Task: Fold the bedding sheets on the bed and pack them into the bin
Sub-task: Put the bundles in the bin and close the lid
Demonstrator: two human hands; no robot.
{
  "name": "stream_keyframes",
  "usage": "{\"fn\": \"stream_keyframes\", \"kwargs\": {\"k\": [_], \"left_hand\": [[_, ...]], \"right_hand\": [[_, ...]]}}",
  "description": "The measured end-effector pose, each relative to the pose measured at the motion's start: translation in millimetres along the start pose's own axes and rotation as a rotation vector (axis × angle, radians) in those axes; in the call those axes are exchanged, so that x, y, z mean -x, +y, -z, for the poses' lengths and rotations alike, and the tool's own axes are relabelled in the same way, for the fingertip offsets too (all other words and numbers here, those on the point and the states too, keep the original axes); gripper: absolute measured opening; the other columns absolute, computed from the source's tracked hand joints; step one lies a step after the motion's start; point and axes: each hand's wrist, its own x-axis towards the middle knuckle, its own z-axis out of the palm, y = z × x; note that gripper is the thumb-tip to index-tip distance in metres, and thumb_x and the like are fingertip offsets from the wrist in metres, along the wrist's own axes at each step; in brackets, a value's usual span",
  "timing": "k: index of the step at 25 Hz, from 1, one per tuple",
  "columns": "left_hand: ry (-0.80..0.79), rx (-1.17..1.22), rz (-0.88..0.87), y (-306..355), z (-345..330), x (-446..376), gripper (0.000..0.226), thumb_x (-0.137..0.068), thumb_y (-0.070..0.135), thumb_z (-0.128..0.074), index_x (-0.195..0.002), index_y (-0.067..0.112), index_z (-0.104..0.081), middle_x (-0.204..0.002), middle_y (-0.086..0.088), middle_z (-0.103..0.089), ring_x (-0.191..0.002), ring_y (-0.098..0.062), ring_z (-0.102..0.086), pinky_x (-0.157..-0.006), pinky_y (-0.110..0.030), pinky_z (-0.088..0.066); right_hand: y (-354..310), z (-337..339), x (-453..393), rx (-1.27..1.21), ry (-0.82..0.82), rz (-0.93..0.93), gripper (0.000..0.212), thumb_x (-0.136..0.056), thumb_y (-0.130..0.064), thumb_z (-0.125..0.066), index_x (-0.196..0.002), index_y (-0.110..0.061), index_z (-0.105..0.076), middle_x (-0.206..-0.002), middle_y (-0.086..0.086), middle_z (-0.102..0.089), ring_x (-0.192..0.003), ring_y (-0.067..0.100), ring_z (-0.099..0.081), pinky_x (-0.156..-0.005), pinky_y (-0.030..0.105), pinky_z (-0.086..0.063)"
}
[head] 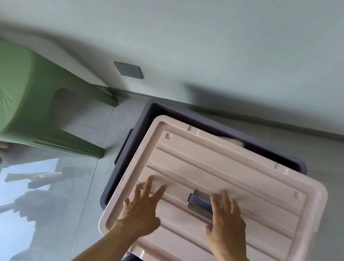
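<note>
Bin (224,129): a dark blue-grey plastic tub stood on the glossy pale floor (79,183), its far side close to the wall (206,33); only the far rim, the left wall and a side handle showed.
Lid (225,186): a pale pink ribbed panel with a dark grey handle (199,203) set in its middle lay askew over the bin, turned so its corners did not line up, leaving the bin's far edge uncovered.
Sheets (231,140): a small strip of pale folded cloth showed inside the bin, in the gap beyond the lid's far edge.
Left hand (143,210): fingers spread and nearly straight, flat on the lid just left of the handle, gripping nothing.
Right hand (228,223): fingers straight and together, palm down on the lid, touching the handle's right end, gripping nothing.
Chair (12,93): a green plastic one stood left of the bin, near the wall.
Wall plate (128,69): a grey square, on the wall beyond the bin's left corner.
</note>
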Motion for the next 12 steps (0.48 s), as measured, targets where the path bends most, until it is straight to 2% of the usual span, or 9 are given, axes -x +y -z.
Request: {"fn": "stream_keyframes", "kwargs": {"k": [1, 2, 3, 4, 6, 7, 10, 12], "left_hand": [[0.030, -0.006, -0.026, -9, -1, -3, 0.088, -0.090, 0.026, -0.054, -0.153, 0.042, 0.006, -0.158, 0.006, 0.030, -0.150, -0.024, 0.012, -0.115, -0.052, -0.023], [0.082, 0.002, -0.059, -17, -1, -6, 0.086, -0.091, 0.028, -0.054, -0.153, 0.042, 0.004, -0.159, 0.009, 0.028, -0.150, -0.021, 0.010, -0.116, -0.048, -0.023], [0.142, 0.022, -0.090, -23, 0, -7, 0.084, -0.091, 0.028, -0.053, -0.153, 0.042, 0.002, -0.159, 0.012, 0.025, -0.150, -0.020, 0.008, -0.117, -0.044, -0.023], [0.194, 0.043, -0.116, -29, 0, -7, 0.082, -0.092, 0.028, -0.052, -0.153, 0.041, 0.000, -0.159, 0.013, 0.023, -0.150, -0.018, 0.006, -0.119, -0.040, -0.023], [0.230, 0.063, -0.128, -38, -3, -7, 0.080, -0.093, 0.028, -0.050, -0.154, 0.041, 0.001, -0.159, 0.011, 0.025, -0.150, -0.018, 0.010, -0.121, -0.037, -0.018], [0.228, 0.067, -0.108, -44, -4, -6, 0.080, -0.093, 0.029, -0.049, -0.154, 0.041, 0.003, -0.158, 0.010, 0.028, -0.150, -0.018, 0.013, -0.122, -0.038, -0.016], [0.256, 0.056, -0.060, -62, 0, -8, 0.081, -0.093, 0.031, -0.047, -0.153, 0.042, 0.006, -0.158, 0.007, 0.029, -0.150, -0.019, 0.013, -0.119, -0.038, -0.023], [0.279, 0.034, -0.077, -67, 5, -11, 0.079, -0.093, 0.029, -0.046, -0.154, 0.040, 0.004, -0.161, 0.005, 0.023, -0.151, -0.019, 0.007, -0.117, -0.036, -0.024]], "right_hand": [[0, -4, -4, 0.037, 0.021, 0.004, 0.086, -0.047, -0.021, -0.094, -0.126, -0.018, -0.059, -0.134, 0.013, -0.054, -0.110, 0.039, -0.059, -0.069, 0.048, -0.057], [2, -5, -13, 0.077, 0.068, 0.014, 0.078, -0.039, -0.020, -0.096, -0.111, -0.017, -0.064, -0.115, 0.010, -0.062, -0.093, 0.036, -0.063, -0.059, 0.044, -0.054], [4, -4, -22, 0.086, 0.092, 0.048, 0.069, -0.039, -0.024, -0.097, -0.100, -0.018, -0.065, -0.101, 0.005, -0.064, -0.083, 0.032, -0.063, -0.056, 0.041, -0.051], [3, 2, -30, 0.071, 0.078, 0.068, 0.058, -0.048, -0.030, -0.096, -0.094, -0.020, -0.063, -0.094, 0.000, -0.064, -0.082, 0.028, -0.063, -0.058, 0.039, -0.049], [0, 10, -44, 0.051, 0.069, 0.077, 0.037, -0.075, -0.038, -0.082, -0.097, -0.023, -0.057, -0.096, -0.008, -0.061, -0.093, 0.022, -0.060, -0.068, 0.035, -0.043], [-3, 13, -49, 0.040, 0.098, 0.082, 0.033, -0.078, -0.037, -0.079, -0.098, -0.023, -0.056, -0.095, -0.009, -0.060, -0.093, 0.022, -0.059, -0.067, 0.034, -0.039], [-9, 10, -55, -0.003, 0.196, 0.125, 0.044, -0.057, -0.025, -0.093, -0.084, -0.021, -0.059, -0.079, -0.007, -0.061, -0.071, 0.027, -0.059, -0.057, 0.031, -0.033], [-7, 7, -54, -0.018, 0.265, 0.139, 0.049, -0.049, -0.020, -0.097, -0.079, -0.020, -0.057, -0.072, -0.006, -0.059, -0.064, 0.028, -0.057, -0.055, 0.030, -0.034]]}}
